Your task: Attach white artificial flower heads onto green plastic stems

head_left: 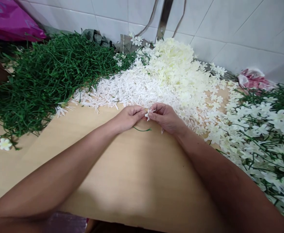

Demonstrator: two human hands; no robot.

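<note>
My left hand and my right hand meet over the front of the pile, fingertips nearly touching. Between them is a small white artificial flower, pinched by the thumb and finger of my right hand. A thin green plastic stem curves out below my left hand, whose fingers are closed on it. White stamen tips poke out beneath my right palm. Just beyond both hands lies a heap of white stamen pieces. The fingers partly hide how flower and stem meet.
Green stems are heaped at left, cream petals at the back, and finished-looking white flowers on green stems at right. Brown cardboard covers the work surface. A tiled wall stands behind; a magenta bag is back left.
</note>
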